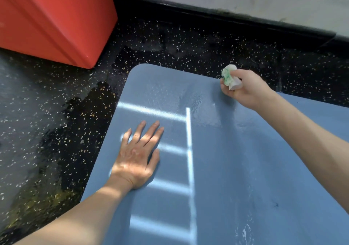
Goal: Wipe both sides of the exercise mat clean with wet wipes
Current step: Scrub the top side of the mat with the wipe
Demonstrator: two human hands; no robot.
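Observation:
A blue exercise mat [236,169] lies flat on the floor and fills the lower right of the view. Its rounded far-left corner points toward the wall. My left hand [137,156] rests palm down on the mat near its left edge, fingers spread, holding nothing. My right hand [243,90] is at the mat's far edge, closed around a crumpled white wet wipe [231,76] with green marks. A wet, shiny patch shows on the mat just below and left of that hand. Bright strips of sunlight cross the mat.
A black speckled floor [170,42] surrounds the mat, with damp-looking patches on the left. A large red box [56,18] stands at the far left. A pale wall with a black skirting board [226,20] runs along the back.

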